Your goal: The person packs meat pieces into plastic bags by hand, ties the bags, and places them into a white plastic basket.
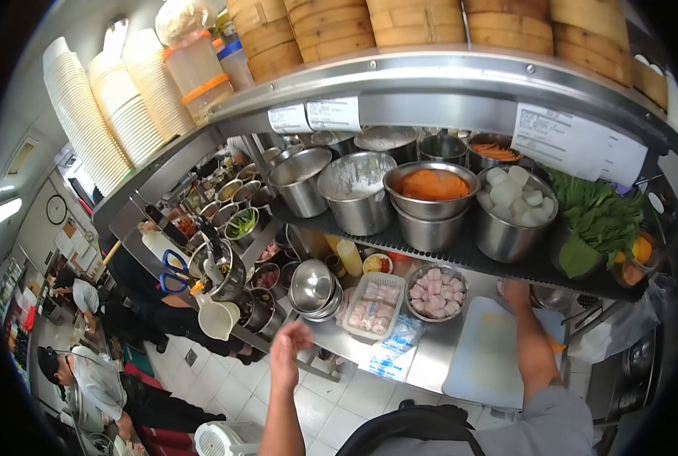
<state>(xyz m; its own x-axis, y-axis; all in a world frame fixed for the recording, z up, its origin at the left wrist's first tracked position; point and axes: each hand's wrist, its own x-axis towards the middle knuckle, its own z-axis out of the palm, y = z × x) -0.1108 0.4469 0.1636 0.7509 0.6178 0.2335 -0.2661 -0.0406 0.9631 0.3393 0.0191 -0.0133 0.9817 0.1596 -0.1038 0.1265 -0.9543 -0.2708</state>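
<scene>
My left hand point(289, 343) is raised in front of the steel counter, near the stacked steel bowls point(313, 287), its fingers blurred. Over the far edge of a pale cutting board point(485, 353) reaches my right hand point(517, 292), its fingers hidden under the shelf beside a steel bowl point(552, 295). Between the hands are a white basket of packed pale meat point(375, 305), a steel bowl of pink meat pieces point(436, 292) and a blue-printed plastic bag point(394, 348).
Above the counter, a black-matted shelf point(438, 249) holds steel pots, orange slices point(433, 185), white chunks point(515, 196) and leafy greens point(597, 213). Bamboo steamers point(415, 23) stand higher. Several people work at the left, one wearing a cap point(88, 380).
</scene>
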